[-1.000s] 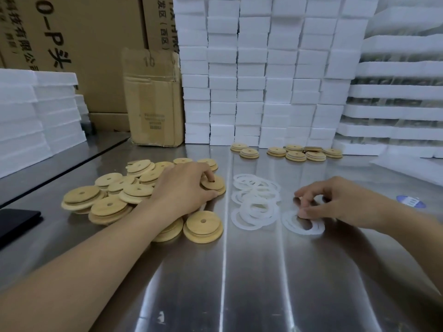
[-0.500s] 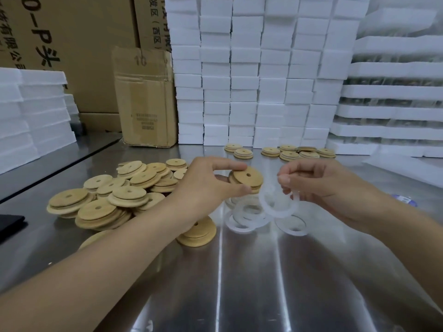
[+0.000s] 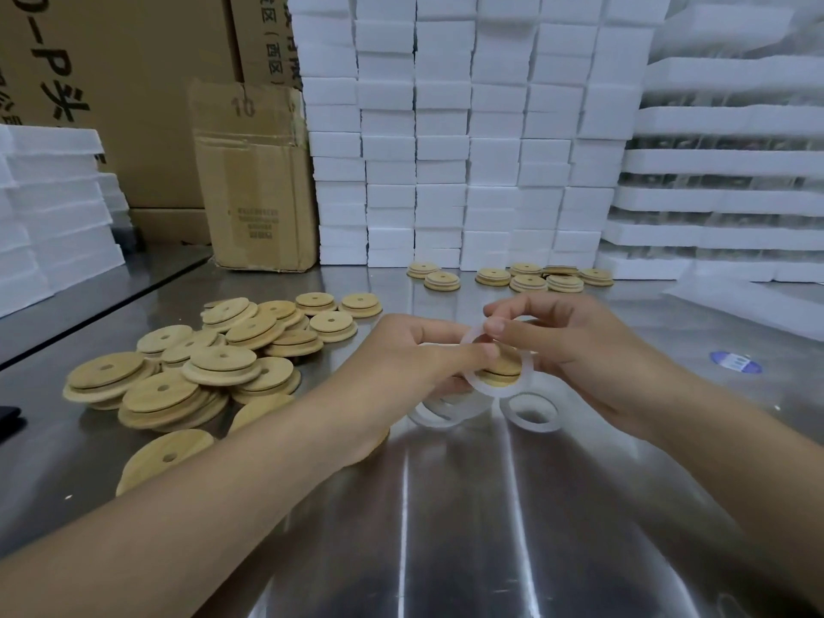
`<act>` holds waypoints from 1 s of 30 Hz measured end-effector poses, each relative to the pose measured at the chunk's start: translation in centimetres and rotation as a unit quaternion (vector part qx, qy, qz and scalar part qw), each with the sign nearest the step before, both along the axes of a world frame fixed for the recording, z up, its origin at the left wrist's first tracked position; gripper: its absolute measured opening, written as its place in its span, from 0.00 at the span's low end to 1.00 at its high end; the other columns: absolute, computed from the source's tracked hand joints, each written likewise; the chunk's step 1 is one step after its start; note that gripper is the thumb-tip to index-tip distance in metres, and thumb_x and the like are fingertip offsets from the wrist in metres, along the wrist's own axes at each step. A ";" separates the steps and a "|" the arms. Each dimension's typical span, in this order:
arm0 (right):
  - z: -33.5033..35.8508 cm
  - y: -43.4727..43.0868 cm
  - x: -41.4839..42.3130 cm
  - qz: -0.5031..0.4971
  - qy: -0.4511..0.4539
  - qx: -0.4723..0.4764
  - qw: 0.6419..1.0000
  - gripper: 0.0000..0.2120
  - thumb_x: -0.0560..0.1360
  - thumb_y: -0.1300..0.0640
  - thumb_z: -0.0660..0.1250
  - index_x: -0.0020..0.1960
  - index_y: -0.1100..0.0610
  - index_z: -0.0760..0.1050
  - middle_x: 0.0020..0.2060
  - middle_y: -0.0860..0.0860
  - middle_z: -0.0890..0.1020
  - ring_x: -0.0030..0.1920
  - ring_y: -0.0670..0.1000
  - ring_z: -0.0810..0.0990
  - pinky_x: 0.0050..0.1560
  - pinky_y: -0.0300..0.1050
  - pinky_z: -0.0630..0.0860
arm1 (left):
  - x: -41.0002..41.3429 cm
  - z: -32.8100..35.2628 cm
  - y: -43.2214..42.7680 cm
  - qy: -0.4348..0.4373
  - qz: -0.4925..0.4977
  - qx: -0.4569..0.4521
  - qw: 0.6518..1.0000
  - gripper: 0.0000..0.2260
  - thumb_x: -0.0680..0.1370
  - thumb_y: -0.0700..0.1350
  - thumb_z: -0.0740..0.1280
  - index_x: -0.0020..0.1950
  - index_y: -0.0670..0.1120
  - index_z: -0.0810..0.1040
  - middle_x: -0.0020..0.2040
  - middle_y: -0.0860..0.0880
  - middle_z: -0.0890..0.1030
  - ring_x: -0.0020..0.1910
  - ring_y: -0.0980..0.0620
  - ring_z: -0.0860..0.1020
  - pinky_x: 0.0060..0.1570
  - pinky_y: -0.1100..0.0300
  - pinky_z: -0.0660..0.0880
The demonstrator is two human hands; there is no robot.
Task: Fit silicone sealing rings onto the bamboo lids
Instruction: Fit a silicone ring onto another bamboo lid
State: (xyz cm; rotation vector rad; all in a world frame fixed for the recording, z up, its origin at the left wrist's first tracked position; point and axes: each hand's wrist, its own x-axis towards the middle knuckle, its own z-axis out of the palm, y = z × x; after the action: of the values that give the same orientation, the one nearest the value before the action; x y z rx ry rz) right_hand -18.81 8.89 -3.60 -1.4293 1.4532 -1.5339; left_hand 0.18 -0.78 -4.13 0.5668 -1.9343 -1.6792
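Observation:
My left hand (image 3: 414,359) grips a round bamboo lid (image 3: 503,370) above the steel table. My right hand (image 3: 575,345) pinches a translucent white silicone ring (image 3: 486,388), which lies around the lid's edge. Under the hands lie loose silicone rings (image 3: 533,412), partly hidden. A heap of bare bamboo lids (image 3: 200,372) covers the table on the left. A row of further lids (image 3: 526,278) stands at the back by the foam blocks; whether they carry rings I cannot tell.
White foam blocks (image 3: 446,149) are stacked along the back and at the left (image 3: 53,216). Cardboard boxes (image 3: 254,180) stand at the back left. A blue-and-white sticker (image 3: 735,362) lies at the right. A dark object (image 3: 9,421) sits at the left edge.
My left hand lifted a lid from the heap and my right hand picked a ring off the table. Both came together, and the ring now sits around the lid.

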 end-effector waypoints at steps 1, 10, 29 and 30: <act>0.0 -0.1 0.0 0.000 -0.002 0.001 1.000 0.10 0.68 0.47 0.78 0.44 0.52 0.87 0.49 0.51 0.89 0.49 0.53 0.88 0.48 0.41 0.83 | 0.0 -0.1 0.1 -0.007 0.019 -0.019 1.000 0.08 0.79 0.43 0.76 0.58 0.48 0.90 0.54 0.44 0.90 0.58 0.41 0.87 0.68 0.43 0.80; -0.1 -0.3 0.0 -0.066 0.034 0.024 0.997 0.06 0.77 0.51 0.76 0.48 0.54 0.86 0.49 0.52 0.88 0.51 0.49 0.85 0.58 0.53 0.82 | -0.1 -0.1 0.1 0.012 0.108 -0.074 0.991 0.23 0.72 0.35 0.81 0.62 0.55 0.85 0.59 0.56 0.86 0.47 0.51 0.88 0.52 0.62 0.84; -0.2 -0.2 0.1 -0.064 0.088 0.056 0.992 0.05 0.77 0.52 0.76 0.46 0.54 0.85 0.42 0.47 0.87 0.43 0.42 0.82 0.50 0.44 0.78 | -0.3 -1.0 -0.5 0.014 0.106 -0.110 0.988 0.14 0.78 0.35 0.76 0.60 0.49 0.88 0.52 0.51 0.90 0.52 0.50 0.88 0.56 0.53 0.85; -0.2 -0.2 0.1 -0.063 0.091 0.057 0.992 0.05 0.77 0.53 0.76 0.46 0.55 0.85 0.42 0.47 0.87 0.43 0.42 0.82 0.50 0.44 0.78 | -0.3 -1.1 -0.6 0.015 0.107 -0.110 0.988 0.13 0.78 0.35 0.77 0.60 0.49 0.88 0.52 0.51 0.89 0.51 0.50 0.88 0.55 0.54 0.85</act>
State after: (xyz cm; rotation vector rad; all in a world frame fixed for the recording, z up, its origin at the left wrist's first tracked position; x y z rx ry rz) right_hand -18.73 8.71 -3.76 -1.4647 1.7410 -1.3993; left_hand -0.09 -1.33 -5.19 0.6353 -1.9297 -1.3152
